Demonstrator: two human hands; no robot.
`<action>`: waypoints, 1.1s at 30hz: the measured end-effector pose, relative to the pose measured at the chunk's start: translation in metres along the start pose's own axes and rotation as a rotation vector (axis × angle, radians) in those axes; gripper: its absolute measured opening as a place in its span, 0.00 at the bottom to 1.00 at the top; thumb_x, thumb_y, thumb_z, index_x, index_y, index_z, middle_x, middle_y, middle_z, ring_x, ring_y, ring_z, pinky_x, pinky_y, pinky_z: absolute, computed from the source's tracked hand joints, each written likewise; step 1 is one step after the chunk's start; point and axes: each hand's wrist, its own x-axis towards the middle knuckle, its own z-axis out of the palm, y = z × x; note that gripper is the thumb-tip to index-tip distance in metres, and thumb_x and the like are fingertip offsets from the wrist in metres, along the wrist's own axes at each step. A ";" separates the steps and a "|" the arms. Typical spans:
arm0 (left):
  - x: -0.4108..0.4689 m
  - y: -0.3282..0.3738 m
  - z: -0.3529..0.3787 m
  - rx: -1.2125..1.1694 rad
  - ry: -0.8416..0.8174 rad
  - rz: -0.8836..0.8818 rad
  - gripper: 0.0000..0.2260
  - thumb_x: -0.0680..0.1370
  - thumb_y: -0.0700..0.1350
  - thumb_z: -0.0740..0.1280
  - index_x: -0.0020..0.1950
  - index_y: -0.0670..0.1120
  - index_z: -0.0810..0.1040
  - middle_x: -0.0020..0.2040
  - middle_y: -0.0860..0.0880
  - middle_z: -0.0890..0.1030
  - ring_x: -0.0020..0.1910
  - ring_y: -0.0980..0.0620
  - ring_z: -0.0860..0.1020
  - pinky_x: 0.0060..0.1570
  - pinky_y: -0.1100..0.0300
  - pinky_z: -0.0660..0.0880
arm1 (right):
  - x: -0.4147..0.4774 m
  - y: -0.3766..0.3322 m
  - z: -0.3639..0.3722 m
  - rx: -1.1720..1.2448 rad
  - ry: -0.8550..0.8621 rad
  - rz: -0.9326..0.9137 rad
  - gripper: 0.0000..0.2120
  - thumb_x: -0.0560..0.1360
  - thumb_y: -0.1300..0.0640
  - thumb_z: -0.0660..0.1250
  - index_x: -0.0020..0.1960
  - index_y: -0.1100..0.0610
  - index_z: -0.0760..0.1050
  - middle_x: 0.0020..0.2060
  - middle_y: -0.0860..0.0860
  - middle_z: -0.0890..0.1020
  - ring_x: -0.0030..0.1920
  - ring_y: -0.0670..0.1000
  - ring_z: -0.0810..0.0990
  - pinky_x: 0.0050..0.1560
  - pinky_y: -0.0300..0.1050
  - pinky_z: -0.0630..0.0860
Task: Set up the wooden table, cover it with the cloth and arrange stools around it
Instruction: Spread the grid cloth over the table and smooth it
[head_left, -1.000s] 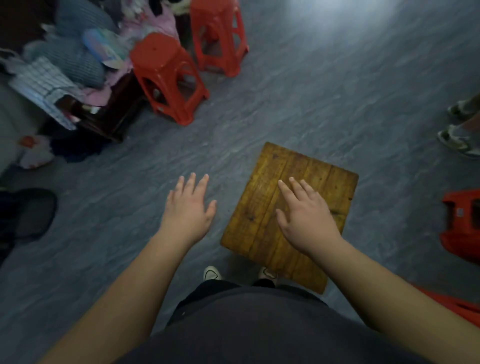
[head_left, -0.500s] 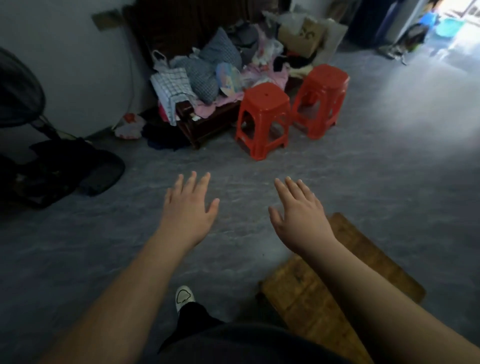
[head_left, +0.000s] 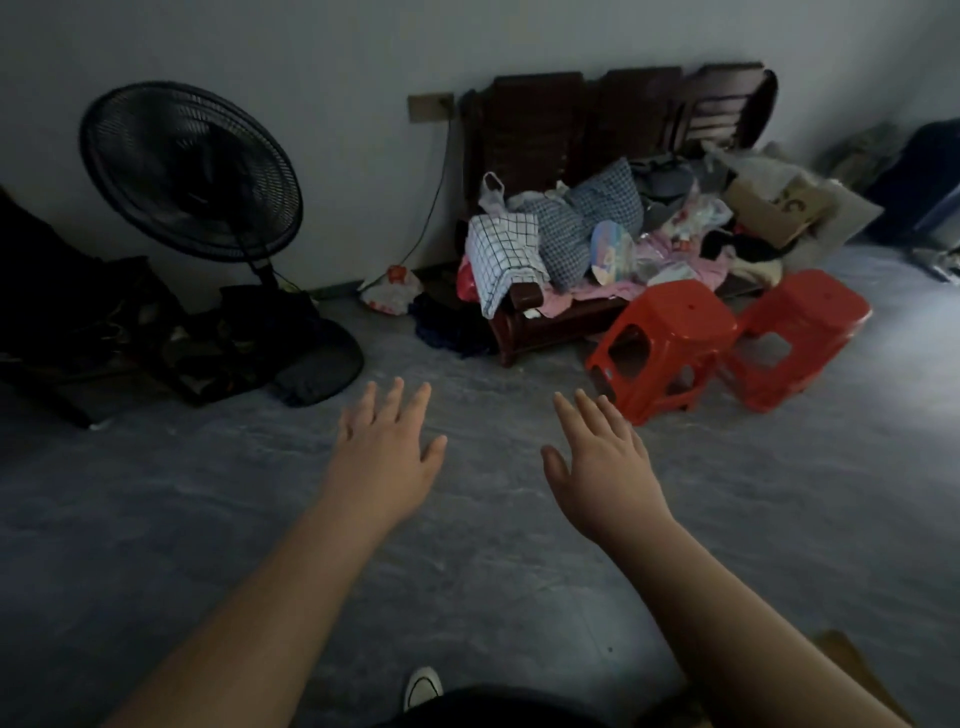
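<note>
We see both hands held out over the grey floor (head_left: 208, 519), palms down; the left hand (head_left: 384, 457) has its fingers straight and spread and grasps nothing; the right hand (head_left: 605, 467) is likewise released, fingers straight, touching nothing. Of the wooden table (head_left: 844, 647) we see only a corner at the bottom right edge, just beside the right forearm. A red stool (head_left: 670, 332) stands on the floor beyond the right hand, in front of a dark wooden bench (head_left: 571, 130); a second red stool (head_left: 802, 322) stands just beside it to the right; both are well apart from the table. A checked cloth (head_left: 501, 254) hangs over the bench's near arm, next to pillows (head_left: 602, 200), pink fabric and a cardboard box (head_left: 769, 210) heaped on the seat. To the left a black fan (head_left: 192, 171) stands against the wall (head_left: 337, 62); dark bags (head_left: 218, 348) lie around its base. The toe of a white shoe (head_left: 422, 687) shows at the bottom edge, between the forearms.
</note>
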 end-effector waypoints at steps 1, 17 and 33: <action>0.011 -0.005 -0.003 -0.004 0.004 -0.002 0.31 0.82 0.63 0.51 0.82 0.56 0.44 0.83 0.49 0.47 0.81 0.45 0.43 0.77 0.43 0.48 | 0.012 -0.005 0.001 -0.002 -0.002 0.001 0.32 0.80 0.40 0.54 0.81 0.46 0.50 0.80 0.49 0.55 0.80 0.53 0.48 0.77 0.55 0.52; 0.280 0.043 -0.003 -0.001 0.003 0.043 0.31 0.81 0.63 0.52 0.81 0.57 0.46 0.82 0.49 0.50 0.81 0.45 0.44 0.77 0.42 0.48 | 0.256 0.074 0.000 0.062 0.035 0.055 0.32 0.79 0.41 0.57 0.80 0.46 0.52 0.80 0.49 0.55 0.80 0.53 0.48 0.77 0.55 0.52; 0.575 0.084 0.001 -0.109 -0.063 -0.051 0.30 0.82 0.61 0.54 0.82 0.56 0.47 0.82 0.49 0.50 0.81 0.45 0.45 0.77 0.42 0.50 | 0.573 0.142 -0.014 0.016 -0.109 -0.063 0.32 0.79 0.43 0.56 0.80 0.50 0.53 0.80 0.52 0.57 0.80 0.55 0.50 0.77 0.57 0.54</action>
